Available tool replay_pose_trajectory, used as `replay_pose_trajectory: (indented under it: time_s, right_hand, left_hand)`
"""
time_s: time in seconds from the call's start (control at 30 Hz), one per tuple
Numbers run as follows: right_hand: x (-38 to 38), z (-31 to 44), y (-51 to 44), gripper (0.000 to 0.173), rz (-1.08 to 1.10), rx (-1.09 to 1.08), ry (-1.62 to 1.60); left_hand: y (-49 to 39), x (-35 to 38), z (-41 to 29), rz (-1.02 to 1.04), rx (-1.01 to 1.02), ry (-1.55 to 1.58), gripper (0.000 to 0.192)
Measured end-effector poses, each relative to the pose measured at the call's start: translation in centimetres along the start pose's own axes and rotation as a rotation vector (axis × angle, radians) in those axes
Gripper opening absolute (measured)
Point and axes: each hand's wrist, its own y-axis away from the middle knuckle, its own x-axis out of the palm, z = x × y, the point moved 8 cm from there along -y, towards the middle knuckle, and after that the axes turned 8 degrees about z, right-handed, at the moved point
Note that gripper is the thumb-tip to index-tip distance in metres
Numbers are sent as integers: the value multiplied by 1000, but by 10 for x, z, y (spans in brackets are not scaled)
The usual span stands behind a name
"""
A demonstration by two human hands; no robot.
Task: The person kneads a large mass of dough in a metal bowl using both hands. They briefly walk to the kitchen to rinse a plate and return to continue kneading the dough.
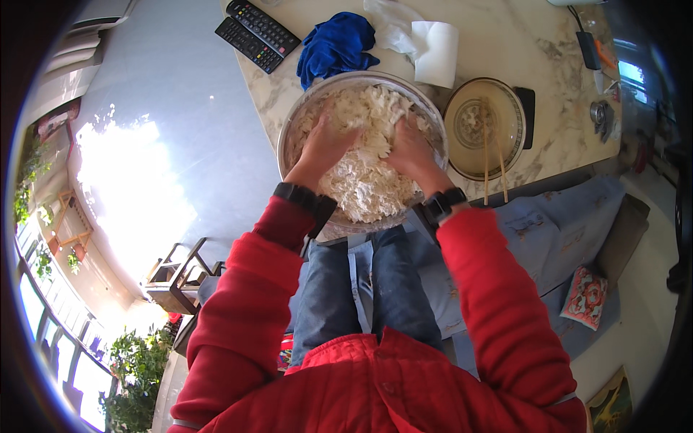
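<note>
A wide metal bowl [281,143] stands at the table's near edge, filled with shaggy, floury dough [360,187]. My left hand [330,140] is inside it on the left, with its fingers sunk into the dough and the thumb pointing inward. Opposite, my right hand [411,149] grips the dough along the bowl's right side. Dough hides most of the fingertips of both hands. Just right of the metal bowl sits a patterned bowl [460,146] that seems to hold a pale liquid. A pair of chopsticks [485,157] lies across it, sticking out over its near rim.
Behind the metal bowl are a blue cloth [338,46], a white paper roll [436,54] and a plastic bag [387,24]. Two remote controls [265,32] rest at the marble-patterned table's [547,32] left edge. A knife [597,81] lies far right. A covered sofa [541,243] is below the table.
</note>
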Motion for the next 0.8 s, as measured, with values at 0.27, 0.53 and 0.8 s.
replay_pose_trajectory:
  time_s: [0.27, 0.53, 0.8]
  right_hand:
    - [24, -4, -39, 68, 16, -53, -569]
    - [15, -5, -6, 34, -28, -3, -809]
    - [12, 19, 20, 30, 11, -289, 459]
  left_hand:
    - [-18, 13, -33, 167, -161, 533, 51]
    - [9, 18, -7, 123, -338, 894, 34]
    - [22, 10, -8, -77, -367, 848, 33]
